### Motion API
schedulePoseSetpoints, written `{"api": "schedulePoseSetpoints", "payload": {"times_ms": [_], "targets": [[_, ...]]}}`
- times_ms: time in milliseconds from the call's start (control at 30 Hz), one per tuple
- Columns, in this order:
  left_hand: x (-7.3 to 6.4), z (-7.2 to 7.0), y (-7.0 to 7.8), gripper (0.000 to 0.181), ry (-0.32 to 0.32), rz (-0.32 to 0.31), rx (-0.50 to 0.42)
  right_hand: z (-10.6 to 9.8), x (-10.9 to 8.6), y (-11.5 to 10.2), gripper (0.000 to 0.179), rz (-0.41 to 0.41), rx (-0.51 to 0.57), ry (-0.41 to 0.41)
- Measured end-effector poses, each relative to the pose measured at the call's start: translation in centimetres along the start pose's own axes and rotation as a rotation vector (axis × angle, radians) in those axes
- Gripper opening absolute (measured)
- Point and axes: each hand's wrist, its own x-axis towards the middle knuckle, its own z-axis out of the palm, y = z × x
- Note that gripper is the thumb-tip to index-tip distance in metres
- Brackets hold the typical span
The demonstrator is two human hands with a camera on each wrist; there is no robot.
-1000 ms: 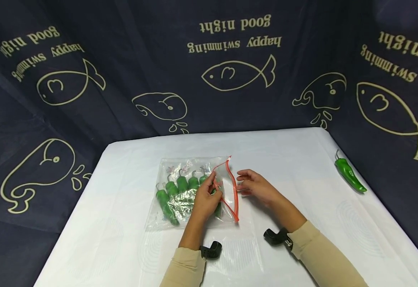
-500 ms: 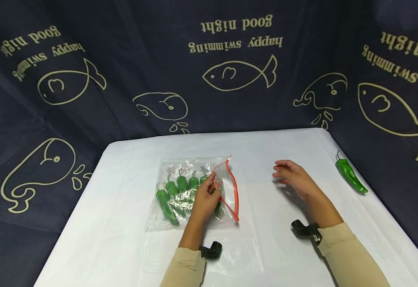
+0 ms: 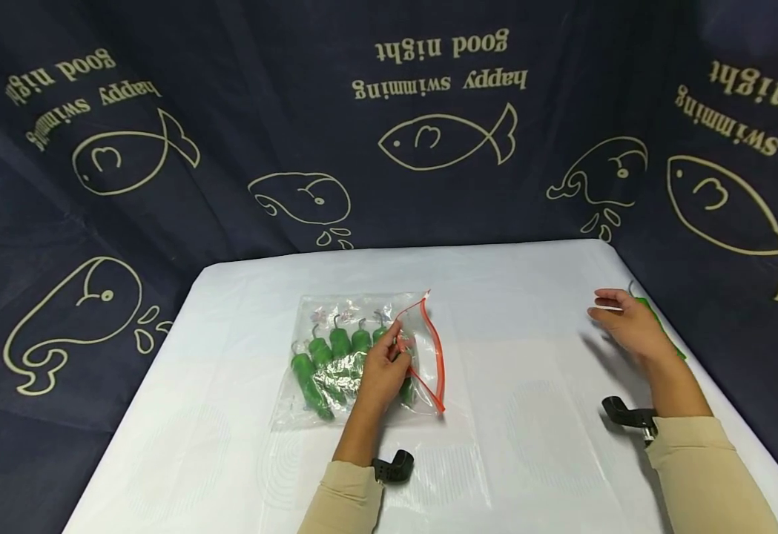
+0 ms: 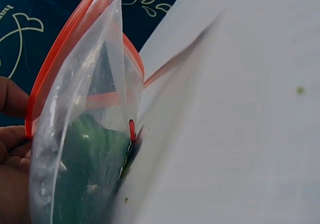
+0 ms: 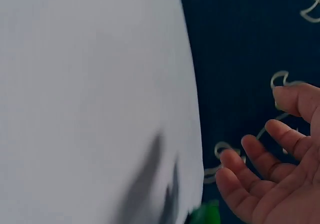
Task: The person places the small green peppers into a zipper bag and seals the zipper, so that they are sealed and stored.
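Note:
A clear zip bag [image 3: 355, 305] with a red zip edge lies on the table, its mouth parted toward the right. Several green chili peppers [image 3: 310, 386] sit in a row inside it. My left hand [image 3: 382, 371] pinches the near red edge; in the left wrist view, thumb and fingers meet on that strip. Far to the right, my right hand [image 3: 632, 326] hovers over the table, fingers relaxed and holding nothing. Just beyond it, a loose green chili pepper [image 3: 677, 350] is mostly hidden by the hand. Only a blurred piece of that pepper [image 5: 206, 214] shows in the right wrist view.
The white table [image 3: 529, 297] runs back to a dark blue curtain [image 3: 429, 208] printed with fish and whales. The loose pepper lies near the table's right edge. A black wrist camera is strapped to each forearm.
My right hand has moved away from the bag's mouth, rightward across the table to the loose chili pepper. The left hand and the bag have stayed in place.

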Motion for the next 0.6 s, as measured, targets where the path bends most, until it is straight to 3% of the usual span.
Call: {"api": "schedulePoseSetpoints", "payload": {"times_ms": [133, 333, 600], "targets": [[0.5, 0.1, -1.0, 0.062, 0.008, 0.0, 0.009, -1.9, -0.2, 1.0, 0.056, -0.014, -0.099, 0.025], [1.5, 0.1, -3.6, 0.065, 0.015, -0.01, -0.01, -4.0, -0.4, 1.9, 0.063, -0.007, -0.212, -0.016], [1.5, 0.1, -4.1, 0.064, 0.024, 0.007, -0.009, -5.3, -0.3, 2.7, 0.069, 0.027, -0.396, -0.037]]}}
